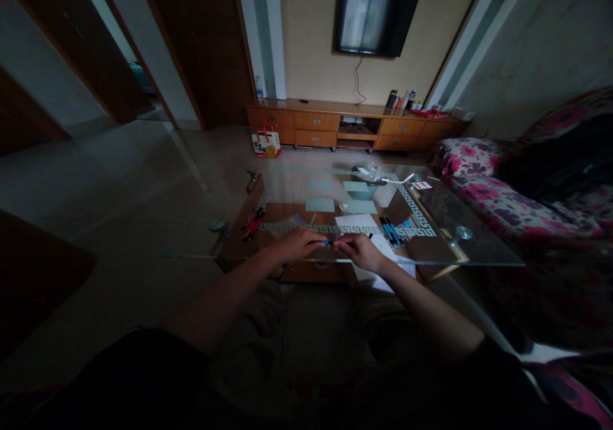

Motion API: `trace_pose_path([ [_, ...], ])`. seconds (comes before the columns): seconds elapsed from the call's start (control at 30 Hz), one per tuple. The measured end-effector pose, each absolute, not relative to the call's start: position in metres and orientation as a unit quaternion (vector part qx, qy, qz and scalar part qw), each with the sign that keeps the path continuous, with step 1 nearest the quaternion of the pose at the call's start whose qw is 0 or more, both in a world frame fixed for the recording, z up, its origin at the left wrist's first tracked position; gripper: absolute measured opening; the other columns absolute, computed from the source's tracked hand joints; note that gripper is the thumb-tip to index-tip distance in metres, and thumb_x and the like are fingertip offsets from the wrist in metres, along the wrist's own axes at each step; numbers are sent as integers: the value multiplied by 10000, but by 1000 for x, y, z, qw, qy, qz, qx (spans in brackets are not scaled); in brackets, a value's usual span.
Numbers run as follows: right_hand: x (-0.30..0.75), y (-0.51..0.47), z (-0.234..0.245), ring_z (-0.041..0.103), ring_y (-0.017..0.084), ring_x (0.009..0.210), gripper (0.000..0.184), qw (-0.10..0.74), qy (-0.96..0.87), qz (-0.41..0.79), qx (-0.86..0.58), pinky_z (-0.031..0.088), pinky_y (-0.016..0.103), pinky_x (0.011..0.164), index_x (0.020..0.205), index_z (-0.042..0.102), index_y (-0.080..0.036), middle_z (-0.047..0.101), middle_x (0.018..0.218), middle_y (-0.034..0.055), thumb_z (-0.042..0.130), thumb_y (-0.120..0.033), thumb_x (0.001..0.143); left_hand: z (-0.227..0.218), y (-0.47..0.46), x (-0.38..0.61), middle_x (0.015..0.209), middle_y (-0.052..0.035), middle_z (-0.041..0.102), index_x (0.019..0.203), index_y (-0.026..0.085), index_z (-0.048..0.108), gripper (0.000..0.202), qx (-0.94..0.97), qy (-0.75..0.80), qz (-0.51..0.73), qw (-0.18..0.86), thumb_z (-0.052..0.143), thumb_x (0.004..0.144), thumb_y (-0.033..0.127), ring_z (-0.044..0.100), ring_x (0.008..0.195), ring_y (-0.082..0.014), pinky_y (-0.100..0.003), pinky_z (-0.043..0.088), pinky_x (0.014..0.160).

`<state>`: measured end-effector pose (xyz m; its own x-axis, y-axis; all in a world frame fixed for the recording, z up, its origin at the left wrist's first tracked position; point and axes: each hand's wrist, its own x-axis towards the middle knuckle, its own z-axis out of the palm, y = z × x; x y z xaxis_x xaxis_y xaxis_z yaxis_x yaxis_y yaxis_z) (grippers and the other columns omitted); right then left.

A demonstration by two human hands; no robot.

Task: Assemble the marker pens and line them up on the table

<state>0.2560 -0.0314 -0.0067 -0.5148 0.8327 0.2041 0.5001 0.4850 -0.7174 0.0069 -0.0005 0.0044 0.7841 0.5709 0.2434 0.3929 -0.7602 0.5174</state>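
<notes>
Both pinch one pen (330, 242): left hand (297, 245), right hand (360, 252); pulled crooked, its cap may slip onto the glass worktop (479, 251).

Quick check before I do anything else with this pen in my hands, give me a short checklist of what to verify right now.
1. Both hands on the pen: ok, left hand and right hand meet at it.
2. Pen over the glass table, not past its near edge: ok.
3. Cap on or off: cannot tell, fingers cover it.
4. White paper within reach: ok, it lies just beyond the right hand.
5. Blue pens clear of the hands: ok, they lie apart to the right.
6. Red pens out of the way: ok, off to the left.
</notes>
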Motion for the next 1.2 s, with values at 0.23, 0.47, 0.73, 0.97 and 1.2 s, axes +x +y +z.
trace_pose_path([
  [0.23,255,-32,-5,588,165,693,433,274,-822,285,-410,449,262,700,834,712,-172,689,761,34,475,-514,954,8,-2,7,877,-43,676,1050,215,704,292,918,260,195,228,458,991,360,614,809,-160,-246,424,747],
  [0.47,255,-33,-3,583,166,687,425,270,-827,269,-413,442,264,693,831,713,-172,685,747,33,458,-484,967,9,-2,7,882,-47,688,1037,209,709,286,916,268,196,227,461,986,342,612,796,-159,-246,417,734],
  [0.73,255,-32,-5,580,162,690,366,276,-836,251,-403,426,260,674,832,718,-191,677,755,28,492,-450,957,6,-2,6,836,-32,707,926,188,713,323,913,277,180,241,449,984,365,603,732,-144,-230,398,686],
  [0.97,255,-30,-7,610,173,709,310,299,-801,280,-436,447,267,658,857,738,-188,713,808,52,586,-455,901,4,-1,7,847,-36,707,981,198,703,312,914,294,165,226,454,985,385,612,739,-147,-232,408,702],
  [1.2,256,-29,-10,621,172,713,287,310,-787,290,-447,461,264,654,875,738,-186,714,792,51,628,-451,868,4,-2,6,1104,-62,699,1210,232,622,315,912,282,174,241,568,933,372,641,982,-192,-260,444,839],
])
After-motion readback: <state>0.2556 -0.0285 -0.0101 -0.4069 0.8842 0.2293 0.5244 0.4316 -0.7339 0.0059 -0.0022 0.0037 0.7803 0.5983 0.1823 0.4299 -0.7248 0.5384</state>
